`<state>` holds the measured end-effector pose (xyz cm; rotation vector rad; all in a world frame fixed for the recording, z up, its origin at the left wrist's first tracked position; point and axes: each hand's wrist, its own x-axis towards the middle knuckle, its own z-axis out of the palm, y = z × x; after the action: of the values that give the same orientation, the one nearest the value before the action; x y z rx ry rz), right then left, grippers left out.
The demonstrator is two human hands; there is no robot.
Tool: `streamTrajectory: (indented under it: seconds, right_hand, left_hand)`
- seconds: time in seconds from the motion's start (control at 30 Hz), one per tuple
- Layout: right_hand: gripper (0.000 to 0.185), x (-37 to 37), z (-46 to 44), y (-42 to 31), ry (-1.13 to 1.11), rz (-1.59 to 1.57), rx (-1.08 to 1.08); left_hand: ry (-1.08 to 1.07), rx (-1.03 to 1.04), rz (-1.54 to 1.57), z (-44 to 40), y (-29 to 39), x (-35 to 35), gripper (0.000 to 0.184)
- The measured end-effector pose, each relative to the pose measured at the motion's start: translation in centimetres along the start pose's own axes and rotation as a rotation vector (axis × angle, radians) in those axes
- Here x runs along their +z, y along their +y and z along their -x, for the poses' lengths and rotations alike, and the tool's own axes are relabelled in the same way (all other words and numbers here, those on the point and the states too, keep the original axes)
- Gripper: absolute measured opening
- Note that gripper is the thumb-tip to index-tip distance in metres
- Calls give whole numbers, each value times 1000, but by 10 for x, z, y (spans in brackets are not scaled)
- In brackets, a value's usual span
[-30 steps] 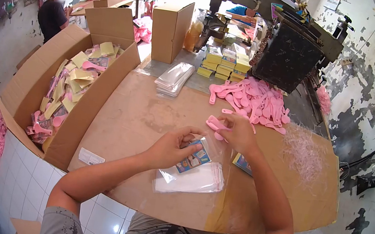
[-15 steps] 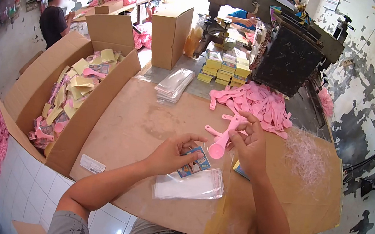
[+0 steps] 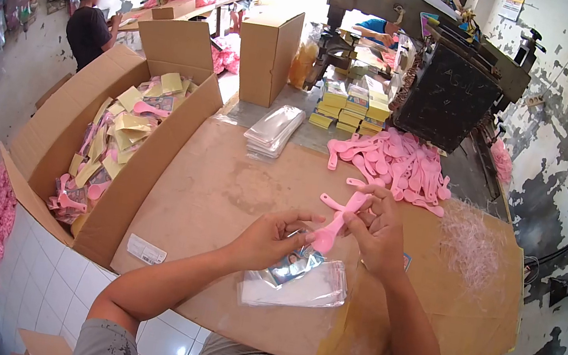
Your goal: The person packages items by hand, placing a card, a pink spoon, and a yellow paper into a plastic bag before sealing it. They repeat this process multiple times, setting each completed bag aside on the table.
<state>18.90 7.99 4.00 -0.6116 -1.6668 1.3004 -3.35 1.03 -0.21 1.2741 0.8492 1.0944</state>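
Observation:
My right hand (image 3: 380, 232) pinches a pink spoon (image 3: 326, 239) by its handle, the bowl pointing down and left. My left hand (image 3: 275, 239) has its fingers closed on a clear bag with a blue printed card (image 3: 294, 267), right beside the spoon's bowl. Whether the bowl is inside the bag's mouth I cannot tell. Below the card lies a stack of clear bags (image 3: 310, 295). A heap of pink spoons (image 3: 403, 167) lies beyond my right hand, with a few loose ones nearer. Part of another blue card (image 3: 407, 260) shows behind my right wrist.
An open carton (image 3: 177, 154) at the left holds filled packets. Further back are more clear bags (image 3: 274, 130), stacked yellow-edged cards (image 3: 354, 103), an upright carton (image 3: 267, 57) and a black machine (image 3: 447, 92). Pink shreds (image 3: 472, 246) lie right. Other people work in the background.
My right hand first picked up the spoon from near the heap, then brought its bowl down to the bagged card. My left hand still holds the bag, now touching or nearly touching the spoon.

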Motion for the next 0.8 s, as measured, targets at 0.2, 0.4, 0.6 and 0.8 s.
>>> streamTrajectory:
  seconds: [0.2, 0.4, 0.6, 0.8]
  right_hand:
    - [46, 8, 2, -5, 34, -7, -13]
    - [43, -4, 13, 17, -149, 285, -26]
    - [32, -3, 8, -7, -219, 16, -21]
    - [22, 3, 8, -34, -343, 306, -194]
  left_hand:
    - [-71, 20, 46, 2, -4, 2, 42]
    - [25, 20, 61, 0, 2, -3, 44]
    - [-26, 19, 102, 0, 16, -2, 48]
    - [-164, -28, 159, 4, 9, -7, 63]
